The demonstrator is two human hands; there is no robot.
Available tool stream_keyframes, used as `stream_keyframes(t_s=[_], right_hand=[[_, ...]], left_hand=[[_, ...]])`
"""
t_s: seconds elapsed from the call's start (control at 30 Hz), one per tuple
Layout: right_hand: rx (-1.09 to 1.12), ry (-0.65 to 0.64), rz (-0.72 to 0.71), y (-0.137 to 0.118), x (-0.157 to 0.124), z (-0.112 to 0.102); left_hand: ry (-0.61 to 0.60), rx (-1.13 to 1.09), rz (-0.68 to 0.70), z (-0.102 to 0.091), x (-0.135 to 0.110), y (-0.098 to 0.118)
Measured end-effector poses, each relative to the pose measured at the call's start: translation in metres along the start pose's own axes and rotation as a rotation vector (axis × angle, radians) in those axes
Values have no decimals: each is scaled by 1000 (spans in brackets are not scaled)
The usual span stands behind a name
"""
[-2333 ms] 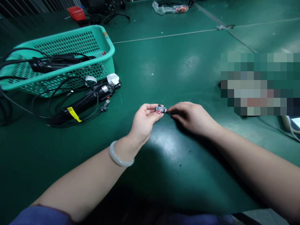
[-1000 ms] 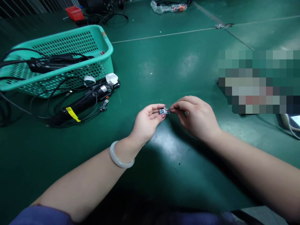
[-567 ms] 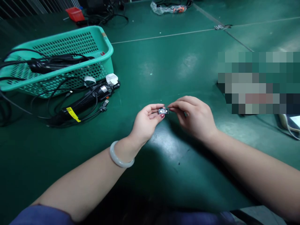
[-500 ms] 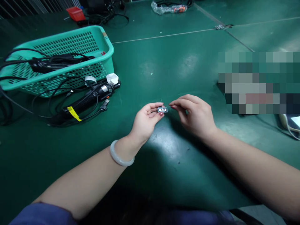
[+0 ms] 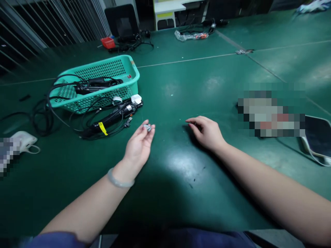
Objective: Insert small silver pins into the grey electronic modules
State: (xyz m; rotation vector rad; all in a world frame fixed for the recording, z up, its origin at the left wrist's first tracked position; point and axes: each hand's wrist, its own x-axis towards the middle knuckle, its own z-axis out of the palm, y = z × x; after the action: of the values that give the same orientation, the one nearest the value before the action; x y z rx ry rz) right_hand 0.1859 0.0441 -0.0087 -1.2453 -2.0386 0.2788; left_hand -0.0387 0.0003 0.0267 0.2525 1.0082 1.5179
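Left hand (image 5: 138,148): while a pale bracelet (image 5: 120,179) circles the wrist, the thumb and fingers pinch a small silvery part (image 5: 147,127), just left of the frame's middle.
Small silvery part: at the left fingertips, partly covered by them, too small and blurred for its details to show.
Right hand (image 5: 208,133): right of the middle, low over the green table (image 5: 165,206), index finger and thumb leaving only a narrow gap at the tips; I cannot tell whether anything tiny sits there.
Black tool (image 5: 113,117): left of the middle, lying slantwise, a yellow tag (image 5: 102,128) near its lower end and a white wad (image 5: 136,99) at its upper right end.
USB plug (image 5: 128,121): beside that tool, near the left fingertips.
Turquoise basket (image 5: 134,81): upper left, walls perforated, a black device (image 5: 90,89) inside and cables hanging over its left rim.
Far side: a red tray (image 5: 108,42) at upper left, a clear plastic bag (image 5: 190,35) at upper middle.
Right edge: a dark flat screen (image 5: 318,136) next to a pixelated patch (image 5: 271,115).
Lower middle: dark specks (image 5: 194,180) on the table.
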Motion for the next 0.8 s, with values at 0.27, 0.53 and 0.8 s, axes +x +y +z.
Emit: stream_keyframes(t_s=[0.27, 0.53, 0.8], right_hand=[[38, -39, 9, 2, 1, 2], [42, -43, 19, 2, 0, 2], [56, -57, 32, 1, -1, 2]], left_hand=[[315, 535, 153, -85, -18, 64], [247, 1615, 474, -92, -12, 69], [153, 1553, 484, -101, 2, 65]])
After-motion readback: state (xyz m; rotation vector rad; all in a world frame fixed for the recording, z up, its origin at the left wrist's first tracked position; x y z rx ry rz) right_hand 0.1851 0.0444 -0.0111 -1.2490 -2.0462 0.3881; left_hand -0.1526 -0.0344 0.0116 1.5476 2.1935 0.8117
